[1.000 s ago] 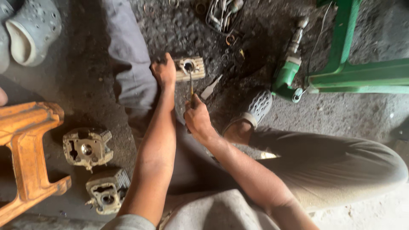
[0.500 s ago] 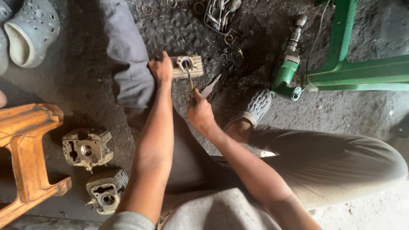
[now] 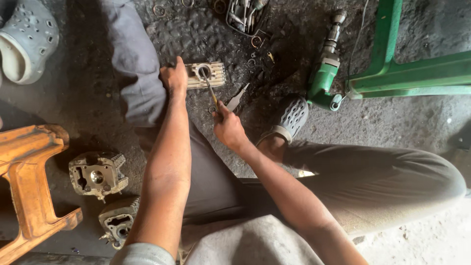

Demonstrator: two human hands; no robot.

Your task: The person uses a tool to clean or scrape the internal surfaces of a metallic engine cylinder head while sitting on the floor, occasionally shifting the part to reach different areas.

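Dark, oily concrete floor (image 3: pixel 412 122) lay under us, scattered with small rings and metal bits. We sat on it with legs spread, and between our knees lay a finned metal engine part (image 3: pixel 208 75), pale and ribbed, with a round hole in its upper face. Our left hand (image 3: pixel 175 78) pressed down on the left end of that part, its grip closed over the edge. Our right hand (image 3: pixel 227 126) was clamped around the handle of a thin pointed tool (image 3: pixel 210 91), whose tip reached into the round hole. Just right of that tool a small flat metal blade (image 3: pixel 237 98) lay on the floor. Farther right stood a green power drill (image 3: pixel 325 73), near the foot of a green metal frame (image 3: pixel 407 73). Our grey perforated clog (image 3: pixel 293 117) rested just below the drill. Beyond the finned part sat a small tray of tools (image 3: pixel 244 15). At our left were two other engine castings (image 3: pixel 98 174), and beside them an orange plastic stool (image 3: pixel 27 186). Another grey clog (image 3: pixel 27 41) lay at the upper left corner.
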